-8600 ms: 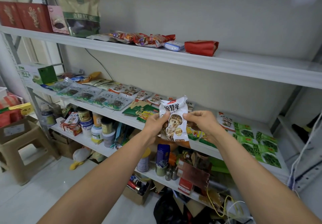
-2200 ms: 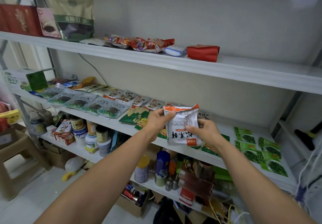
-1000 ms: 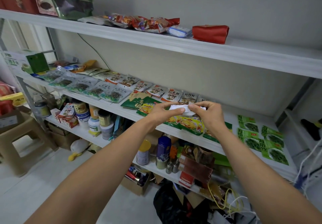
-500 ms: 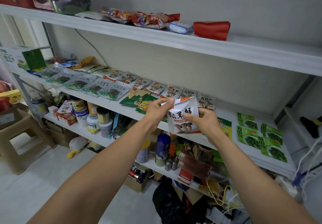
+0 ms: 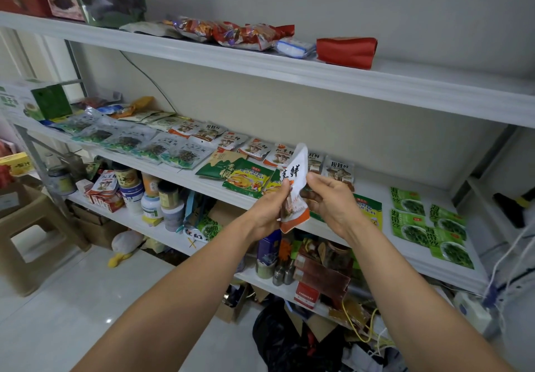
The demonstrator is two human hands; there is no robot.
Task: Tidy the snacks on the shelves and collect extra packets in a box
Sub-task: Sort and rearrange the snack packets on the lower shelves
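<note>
While raised in front of the middle shelf [image 5: 202, 182], mushroom snack packet [image 5: 295, 186]: pinched at its left edge by the left hand [image 5: 267, 212], right hand [image 5: 333, 198] fingers at its right side. Likely light, crinkly, slippery film; best held by sealed edges

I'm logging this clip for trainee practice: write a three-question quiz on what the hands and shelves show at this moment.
1. True or false: both hands grip the white mushroom packet.
2. Which lies furthest right on the middle shelf? A) green seaweed packets B) yellow chicken packets C) a green box
3. Fill in: the red pouch lies on the ___ shelf.

Key: 1 true: left hand and right hand pinch it from either side. 2 A. 3 top.
</note>
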